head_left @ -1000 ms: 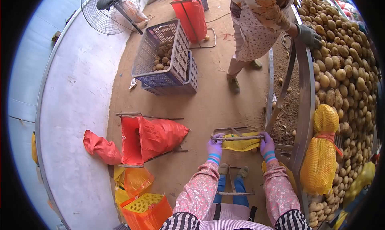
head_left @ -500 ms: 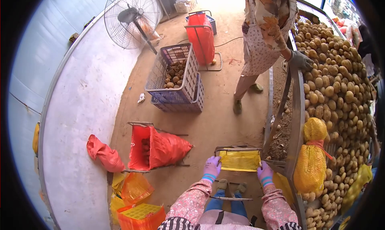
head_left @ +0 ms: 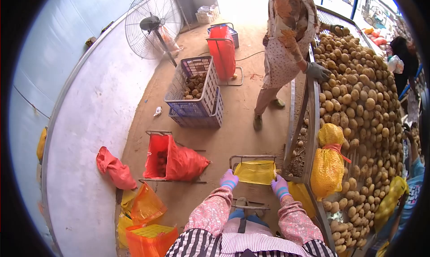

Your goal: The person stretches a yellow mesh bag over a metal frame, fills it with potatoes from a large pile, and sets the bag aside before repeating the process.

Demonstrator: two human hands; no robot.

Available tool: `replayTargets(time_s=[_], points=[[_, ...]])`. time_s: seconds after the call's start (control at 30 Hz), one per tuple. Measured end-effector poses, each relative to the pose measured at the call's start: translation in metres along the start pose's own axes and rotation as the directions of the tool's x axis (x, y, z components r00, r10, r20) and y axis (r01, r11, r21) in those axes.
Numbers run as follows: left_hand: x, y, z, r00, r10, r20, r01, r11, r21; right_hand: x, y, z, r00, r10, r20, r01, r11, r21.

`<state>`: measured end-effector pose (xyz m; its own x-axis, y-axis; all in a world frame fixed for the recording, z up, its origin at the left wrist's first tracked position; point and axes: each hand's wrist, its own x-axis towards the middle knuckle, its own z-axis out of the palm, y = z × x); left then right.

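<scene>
A yellow mesh bag (head_left: 255, 172) hangs on a metal rod stand (head_left: 253, 157) in front of my body, its mouth stretched wide. My left hand (head_left: 229, 179), in a purple glove, is closed on the left edge of the bag's rim. At the right edge, my right hand (head_left: 280, 186), gloved the same way, also grips the rim. Its fingertips are partly hidden. Just right of that hand, a filled yellow mesh bag (head_left: 327, 172) tied with red rests against the metal edge of a sorting table (head_left: 309, 136).
Potatoes (head_left: 358, 104) cover the sorting table. A co-worker (head_left: 284, 46) stands at its side. To the left are a red bag on a stand (head_left: 179, 158), stacked crates (head_left: 190, 91), orange mesh bags (head_left: 150, 239) and a fan (head_left: 152, 24).
The view has turned slightly right. My hands stay on the yellow bag's rim. The co-worker stands more upright, and a second gloved hand of theirs now shows over the potatoes.
</scene>
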<state>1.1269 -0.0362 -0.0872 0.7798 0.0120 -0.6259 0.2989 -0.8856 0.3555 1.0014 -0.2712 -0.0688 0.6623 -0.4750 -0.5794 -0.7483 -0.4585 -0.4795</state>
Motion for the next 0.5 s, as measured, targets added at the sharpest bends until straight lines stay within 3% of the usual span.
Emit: replayTargets(time_s=[0.17, 0.37, 0.5], points=[[-0.006, 0.003, -0.014, 0.997, 0.067, -0.025, -0.065, 0.995, 0.072, -0.005, -0.001, -0.014, 1.0, -0.018, 0.019, 0.018, 1.0, 0.009], [-0.002, 0.001, -0.022, 0.998, 0.058, -0.005, -0.058, 0.998, 0.031, 0.0, 0.006, -0.011, 1.0, 0.008, 0.019, -0.007, 1.0, -0.029], [0.007, -0.02, -0.017, 0.992, 0.126, -0.004, -0.126, 0.992, 0.006, -0.005, 0.006, -0.013, 0.99, 0.097, 0.1, -0.097, 0.995, -0.01]])
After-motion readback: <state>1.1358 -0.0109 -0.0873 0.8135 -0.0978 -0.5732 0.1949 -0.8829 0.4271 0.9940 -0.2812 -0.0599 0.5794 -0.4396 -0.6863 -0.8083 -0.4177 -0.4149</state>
